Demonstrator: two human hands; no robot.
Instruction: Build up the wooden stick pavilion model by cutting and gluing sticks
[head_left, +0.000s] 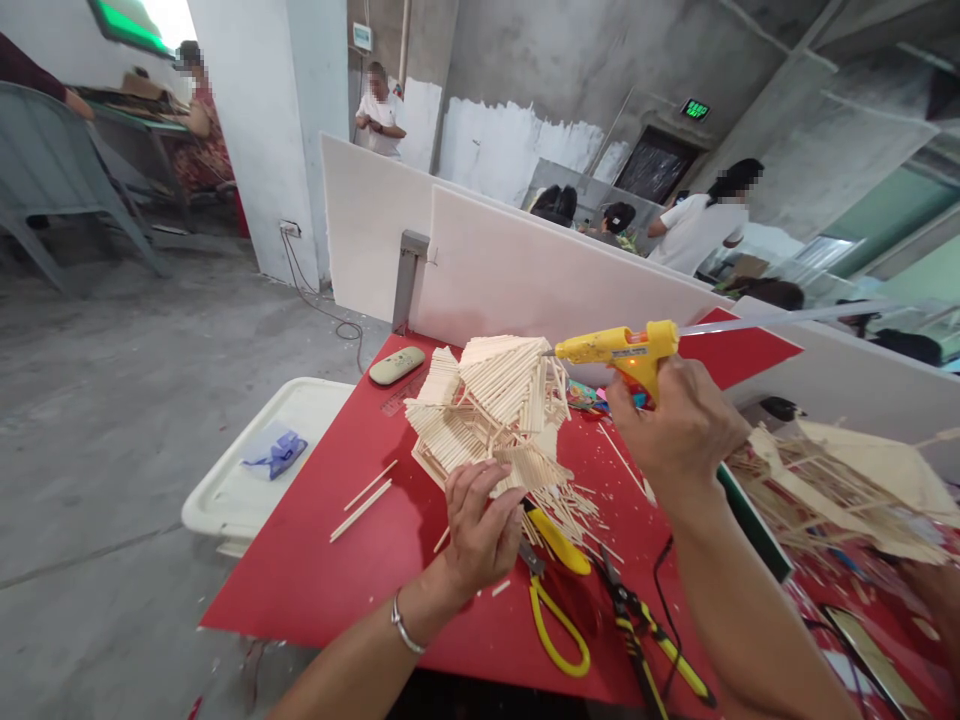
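Note:
A small house model built of thin wooden sticks [502, 385] is held up over the red tabletop [360, 590]. My left hand [480, 525] grips its near lower edge, fingers on the slatted roof panel and thumb at the side. In my right hand [675, 425] is a yellow hot glue gun [622, 348], its nozzle pointing left at the upper right edge of the model's roof. A long clear glue stick [765, 320] juts out of the gun's back. Cut sticks [577, 515] lie scattered beneath and right of the model.
Yellow-handled scissors [559, 630] and black-and-yellow pliers [645, 620] lie near the front edge. An oval case [397, 365] sits at the back left, loose sticks [364, 510] nearer. Another stick model [840, 490] stands right. White boards [555, 270] border the table; people work behind.

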